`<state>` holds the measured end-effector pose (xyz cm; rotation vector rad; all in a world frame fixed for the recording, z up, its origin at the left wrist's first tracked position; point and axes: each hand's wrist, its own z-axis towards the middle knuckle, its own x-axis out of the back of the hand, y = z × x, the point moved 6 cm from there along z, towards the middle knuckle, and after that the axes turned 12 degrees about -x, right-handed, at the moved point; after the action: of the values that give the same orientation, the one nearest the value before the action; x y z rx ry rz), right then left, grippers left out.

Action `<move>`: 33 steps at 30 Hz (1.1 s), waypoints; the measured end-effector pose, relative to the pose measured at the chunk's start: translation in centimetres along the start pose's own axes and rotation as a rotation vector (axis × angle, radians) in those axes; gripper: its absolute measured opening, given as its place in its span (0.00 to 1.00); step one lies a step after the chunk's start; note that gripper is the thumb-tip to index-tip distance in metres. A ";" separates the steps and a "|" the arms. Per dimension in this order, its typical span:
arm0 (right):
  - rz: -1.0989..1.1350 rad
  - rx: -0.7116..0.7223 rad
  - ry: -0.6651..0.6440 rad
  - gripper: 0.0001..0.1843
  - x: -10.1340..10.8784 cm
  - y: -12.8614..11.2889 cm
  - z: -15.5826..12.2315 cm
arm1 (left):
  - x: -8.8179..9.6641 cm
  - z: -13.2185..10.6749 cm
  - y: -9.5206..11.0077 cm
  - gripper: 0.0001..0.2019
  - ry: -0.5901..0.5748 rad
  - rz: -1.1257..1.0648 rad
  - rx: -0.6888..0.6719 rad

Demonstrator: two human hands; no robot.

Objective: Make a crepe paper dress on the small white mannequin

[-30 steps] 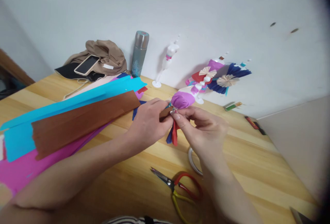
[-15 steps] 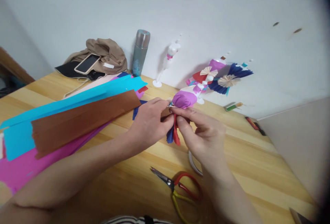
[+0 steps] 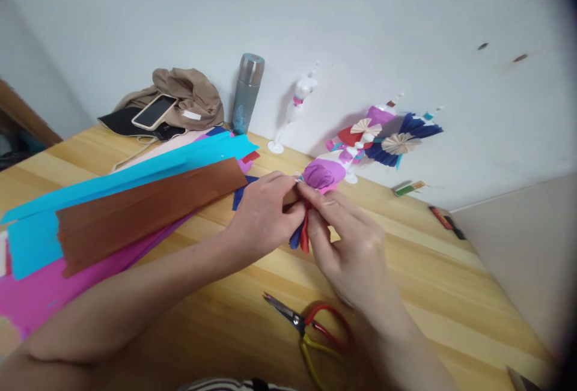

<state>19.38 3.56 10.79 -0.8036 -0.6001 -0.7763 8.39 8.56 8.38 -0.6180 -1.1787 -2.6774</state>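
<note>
Between my hands is a small white doll-like figure (image 3: 337, 157) wrapped in purple crepe paper (image 3: 323, 173), tilted with its far end toward the wall. My left hand (image 3: 270, 217) is closed around its near end, fingers mostly hiding that part. Thumb and forefinger of my right hand (image 3: 347, 235) pinch at the same spot, below the purple bulge. Red paper (image 3: 305, 236) and blue paper (image 3: 296, 237) hang down between the two hands. Scissors (image 3: 297, 322) with one red and one yellow handle lie on the table below my hands.
On the left lie brown paper (image 3: 153, 214), bright blue paper (image 3: 36, 247) and magenta paper (image 3: 31, 301). A phone (image 3: 154, 112), a brown cloth (image 3: 193, 93) and a flask (image 3: 247, 93) stand or lie behind. Near the wall are a white figure (image 3: 300, 100) and paper-dressed figures (image 3: 401, 142).
My right hand has shifted slightly left, its fingertips moving up against my left fingers. It now covers more of the white ring below it. The left hand stays nearly still.
</note>
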 end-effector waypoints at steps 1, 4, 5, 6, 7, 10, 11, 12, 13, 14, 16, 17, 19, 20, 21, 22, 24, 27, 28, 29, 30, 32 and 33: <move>-0.023 0.002 -0.008 0.22 0.0 0.0 0.0 | 0.0 0.0 0.0 0.09 -0.004 -0.006 0.001; -0.036 0.000 -0.053 0.23 0.3 0.0 0.0 | -0.1 0.0 -0.1 0.07 -0.018 -0.014 0.006; -0.020 0.001 -0.074 0.24 0.4 0.0 -0.1 | -0.1 0.1 -0.1 0.06 -0.022 -0.017 0.006; 0.006 0.006 -0.093 0.24 0.7 -0.1 -0.2 | -0.2 0.1 -0.1 0.06 -0.025 -0.020 0.005; 0.043 0.007 -0.099 0.24 1.0 -0.1 -0.3 | -0.2 0.1 -0.1 0.06 -0.027 -0.021 0.002; 0.199 -0.070 0.055 0.21 2.7 0.6 -0.5 | -0.1 0.2 0.0 0.07 -0.027 -0.001 -0.004; 0.244 -0.136 0.172 0.18 3.5 1.3 -0.6 | -0.1 0.2 0.0 0.07 -0.023 0.015 -0.008; 0.278 -0.205 0.288 0.15 4.2 2.1 -0.6 | 0.0 0.3 0.1 0.09 -0.019 0.030 -0.012; 0.303 -0.271 0.374 0.12 4.5 3.0 -0.5 | 0.0 0.3 0.1 0.09 -0.014 0.042 -0.018; 0.318 -0.318 0.396 0.10 4.5 3.8 -0.2 | 0.0 0.3 0.1 0.10 -0.011 0.047 -0.024; 0.377 -0.352 0.239 0.11 3.1 4.9 1.0 | 0.1 0.3 0.1 0.08 -0.010 0.045 -0.029; 0.417 -0.365 0.132 0.11 2.2 5.3 1.6 | 0.0 0.3 0.1 0.07 -0.013 0.045 -0.025; 0.519 -0.391 -0.047 0.12 0.4 5.8 2.4 | 0.0 0.1 0.0 0.06 -0.021 0.045 -0.012; 0.573 -0.410 -0.093 0.13 -0.2 5.9 2.6 | 0.0 0.1 0.0 0.06 -0.024 0.044 -0.005; 0.625 -0.432 -0.118 0.13 -0.7 6.0 2.7 | -0.1 0.0 0.0 0.06 -0.025 0.042 -0.004; 0.666 -0.455 -0.125 0.12 -1.1 6.0 2.7 | -0.1 -0.1 0.0 0.06 -0.025 0.039 -0.007; 0.706 -0.474 -0.119 0.11 -1.5 5.8 2.5 | -0.2 -0.2 0.2 0.06 -0.024 0.038 -0.021; 0.677 -0.462 -0.084 0.09 -1.6 5.4 2.3 | -0.4 -0.3 0.5 0.08 -0.013 0.073 -0.047; 0.655 -0.460 -0.060 0.08 -1.5 5.4 2.2 | -0.4 -0.3 0.6 0.09 -0.010 0.080 -0.055; 0.631 -0.463 -0.034 0.08 -1.5 5.5 2.2 | -0.3 -0.3 0.6 0.10 -0.011 0.082 -0.060; 0.608 -0.466 -0.010 0.08 -1.4 5.6 2.1 | -0.3 -0.3 0.7 0.10 -0.019 0.077 -0.060; 0.571 -0.466 0.022 0.10 -1.4 5.8 2.1 | -0.3 -0.1 0.8 0.10 -0.054 0.058 -0.049; 0.562 -0.465 0.026 0.11 -1.4 6.0 2.2 | -0.2 -0.1 0.8 0.10 -0.074 0.052 -0.039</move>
<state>22.89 8.55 8.58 -1.3149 -0.1438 -0.4035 8.79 7.96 8.81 -0.7499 -1.1148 -2.6610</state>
